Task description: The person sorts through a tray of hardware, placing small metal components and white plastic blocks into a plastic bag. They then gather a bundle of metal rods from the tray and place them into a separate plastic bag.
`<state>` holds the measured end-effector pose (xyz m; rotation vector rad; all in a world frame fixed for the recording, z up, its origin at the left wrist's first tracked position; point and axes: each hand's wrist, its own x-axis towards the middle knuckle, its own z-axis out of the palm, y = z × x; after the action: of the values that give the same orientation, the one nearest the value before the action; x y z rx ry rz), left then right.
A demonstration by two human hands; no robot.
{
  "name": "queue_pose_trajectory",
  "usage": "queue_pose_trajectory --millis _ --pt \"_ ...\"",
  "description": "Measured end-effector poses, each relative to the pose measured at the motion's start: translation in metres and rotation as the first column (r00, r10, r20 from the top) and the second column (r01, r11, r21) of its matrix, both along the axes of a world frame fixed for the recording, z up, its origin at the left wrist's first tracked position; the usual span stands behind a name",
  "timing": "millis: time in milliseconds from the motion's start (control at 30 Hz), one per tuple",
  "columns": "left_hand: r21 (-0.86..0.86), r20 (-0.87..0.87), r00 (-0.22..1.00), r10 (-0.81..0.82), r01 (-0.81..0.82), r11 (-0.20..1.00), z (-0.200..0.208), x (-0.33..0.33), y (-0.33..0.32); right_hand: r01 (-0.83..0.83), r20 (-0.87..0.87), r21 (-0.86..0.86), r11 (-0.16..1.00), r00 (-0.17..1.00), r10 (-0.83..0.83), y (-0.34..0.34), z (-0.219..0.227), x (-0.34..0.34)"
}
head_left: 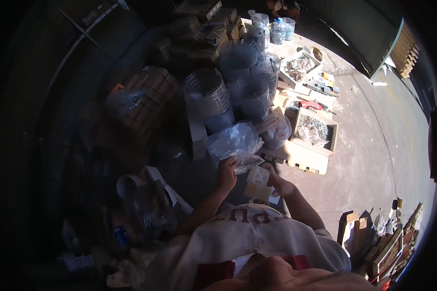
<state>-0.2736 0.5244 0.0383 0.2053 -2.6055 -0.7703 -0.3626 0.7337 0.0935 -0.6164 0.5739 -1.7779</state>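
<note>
The left hand (226, 172) is closed around the edge of a clear plastic bag (247, 161), with the fingers curled on the crumpled film. The bag is thin and transparent, it shines white where the sun falls on it, and it is wrinkled and partly flat. It lies just in front of the person's chest, between the two hands, and its far side touches a bigger bag (233, 139) of the same clear plastic.

The right hand (279, 184) grips a small box (258, 183). The box is pale, cream to light yellow, and it looks open on the upper side, where the inside is whiter. The fingers are wrapped on its right side; I cannot tell how the thumb lies. The box is just below the clear bag and close to it, perhaps touching.

Behind the bags stand tall stacks of clear cups (211, 97), several stacks close together, half in shadow. To the right, on the sunny concrete floor (374, 145), there is a wooden crate (315, 128) with small light pieces inside, resting on a pale pallet (301, 155). Far at the top stand water bottles (279, 30).
</note>
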Motion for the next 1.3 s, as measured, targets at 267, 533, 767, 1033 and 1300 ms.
queue_pose_trajectory --millis 267,533,767,1033,1300 --pt "0.190 -0.012 0.987 0.160 -0.155 0.969 0.022 0.093 -0.096 -0.465 0.390 0.176 0.868 0.842 0.372 -0.169 -0.003 0.038" --pt "0.185 0.104 0.987 0.122 -0.140 0.973 0.044 0.153 -0.181 -0.570 0.008 0.192 0.799 0.815 0.580 -0.276 -0.023 0.075" --pt "0.187 0.211 0.961 0.178 -0.219 0.958 0.052 0.146 -0.212 -0.504 0.085 0.624 0.597 0.804 0.589 -0.327 0.003 0.060" --pt "0.156 0.227 0.950 0.214 -0.252 0.955 0.064 0.127 -0.219 -0.521 0.584 0.220 0.825 0.748 0.316 -0.328 -0.006 0.038" --pt "0.164 0.205 0.943 0.261 -0.296 0.941 0.065 0.091 -0.212 -0.304 0.450 0.296 0.906 0.880 0.148 -0.328 -0.032 0.040"
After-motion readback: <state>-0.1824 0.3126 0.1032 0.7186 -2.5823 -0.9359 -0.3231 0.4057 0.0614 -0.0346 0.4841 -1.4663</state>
